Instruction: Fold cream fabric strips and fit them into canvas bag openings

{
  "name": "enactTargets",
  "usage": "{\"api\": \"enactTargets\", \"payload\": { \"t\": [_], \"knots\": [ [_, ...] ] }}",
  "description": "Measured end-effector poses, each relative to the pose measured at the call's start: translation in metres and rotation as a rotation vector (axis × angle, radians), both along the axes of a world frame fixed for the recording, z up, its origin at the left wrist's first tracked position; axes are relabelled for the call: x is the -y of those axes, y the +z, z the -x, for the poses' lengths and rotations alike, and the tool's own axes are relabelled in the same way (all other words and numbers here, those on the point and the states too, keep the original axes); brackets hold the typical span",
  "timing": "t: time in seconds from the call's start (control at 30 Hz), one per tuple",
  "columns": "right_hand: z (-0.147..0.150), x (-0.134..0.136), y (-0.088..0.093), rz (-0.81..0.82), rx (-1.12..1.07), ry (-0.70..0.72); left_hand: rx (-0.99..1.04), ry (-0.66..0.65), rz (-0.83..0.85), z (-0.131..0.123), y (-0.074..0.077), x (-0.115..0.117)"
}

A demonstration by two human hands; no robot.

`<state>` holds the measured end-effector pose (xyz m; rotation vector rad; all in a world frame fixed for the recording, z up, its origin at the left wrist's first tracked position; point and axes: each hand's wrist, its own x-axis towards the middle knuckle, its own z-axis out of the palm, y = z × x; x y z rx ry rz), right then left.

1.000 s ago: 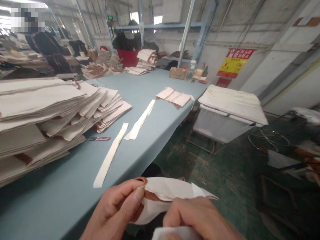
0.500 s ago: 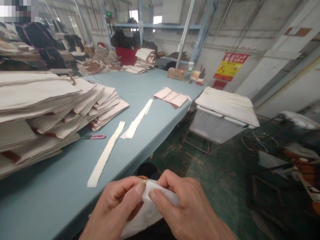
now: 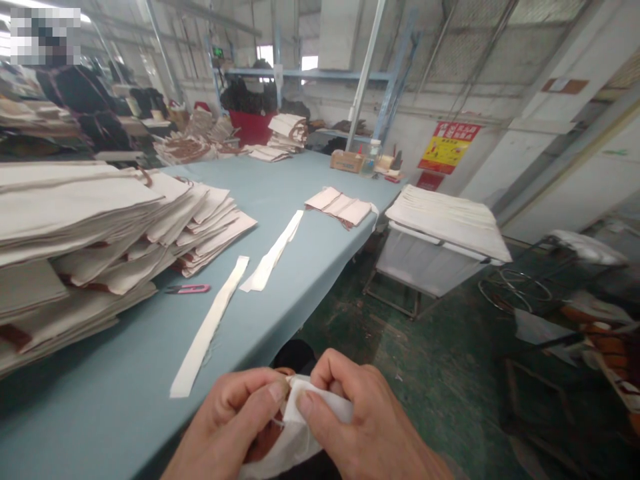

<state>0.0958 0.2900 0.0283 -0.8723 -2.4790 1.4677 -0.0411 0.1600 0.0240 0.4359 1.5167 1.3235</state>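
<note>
Low in the view, just off the table's front edge, both hands grip one white fabric piece point(image 3: 287, 450) with brown trim. My left hand point(image 3: 235, 410) pinches its edge between thumb and forefinger. Thumb and curled fingers of my right hand point(image 3: 345, 407) press on a folded white flap of it, close beside the left fingertips. A loose thread hangs between the hands. The lower part of the piece is partly hidden by the hands. On the table lie a white fabric strip point(image 3: 213, 327), a second white strip point(image 3: 275, 252) and pink-handled thread snips point(image 3: 187, 289).
Stacked cream fabric pieces point(image 3: 75, 207) cover the blue table's point(image 3: 125, 380) left side. A folded fabric piece point(image 3: 340, 205) lies near its right edge. At the far end stand a cardboard box point(image 3: 345, 161) and a bottle. A bin point(image 3: 425, 257) bearing white sheets stands right. Another person point(image 3: 80, 100) is far left.
The view has tilted up slightly, so the table and its things sit lower. Both hands keep their hold; the white flap and brown trim between them show a little more.
</note>
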Motion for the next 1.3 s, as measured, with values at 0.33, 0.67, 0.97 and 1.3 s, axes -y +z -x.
{"api": "enactTargets", "payload": {
  "t": [0.33,0.67,0.97,1.3],
  "knots": [
    [-0.001,0.005,-0.007,0.041,-0.084,-0.052,0.001,-0.082,-0.069,0.005,-0.002,-0.006],
    [0.004,0.005,-0.006,0.139,-0.109,-0.108,-0.098,-0.095,-0.027,0.003,0.009,-0.009],
    [0.004,0.006,-0.003,0.104,-0.134,-0.130,-0.106,0.001,-0.044,-0.008,0.017,-0.006],
    [0.003,0.006,-0.015,0.178,-0.181,-0.113,-0.426,0.018,-0.009,-0.015,0.007,-0.004]
  ]
}}
